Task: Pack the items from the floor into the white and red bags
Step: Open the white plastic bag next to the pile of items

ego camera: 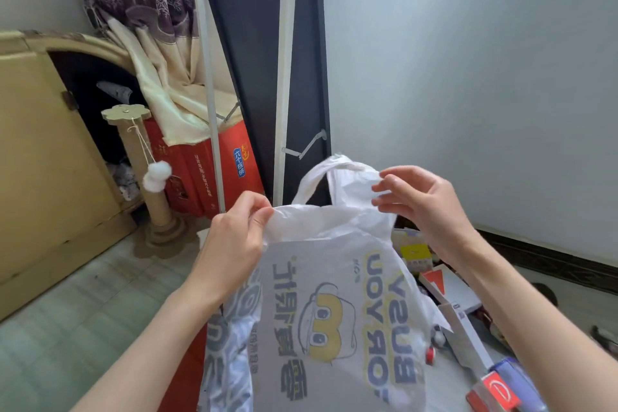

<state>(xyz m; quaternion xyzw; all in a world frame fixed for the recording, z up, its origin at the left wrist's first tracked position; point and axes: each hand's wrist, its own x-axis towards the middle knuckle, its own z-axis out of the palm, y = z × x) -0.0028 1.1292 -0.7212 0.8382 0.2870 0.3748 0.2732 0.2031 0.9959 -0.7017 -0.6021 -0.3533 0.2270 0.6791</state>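
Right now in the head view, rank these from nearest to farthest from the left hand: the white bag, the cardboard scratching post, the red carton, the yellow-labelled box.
1. White bag: pinched at its rim by the left hand.
2. Red carton: behind and above the hand, under the cream cloth.
3. Cardboard scratching post: further left, by the cabinet; close to the carton's rank.
4. Yellow-labelled box: across the bag, under the right hand.

Left hand (pixel 234 244): raised, forearm bare, thumb and fingers closed in a pinching grip. Right hand (pixel 423 201): raised higher, fingers curled, fingertips pinched; forearm bare, angled inward.
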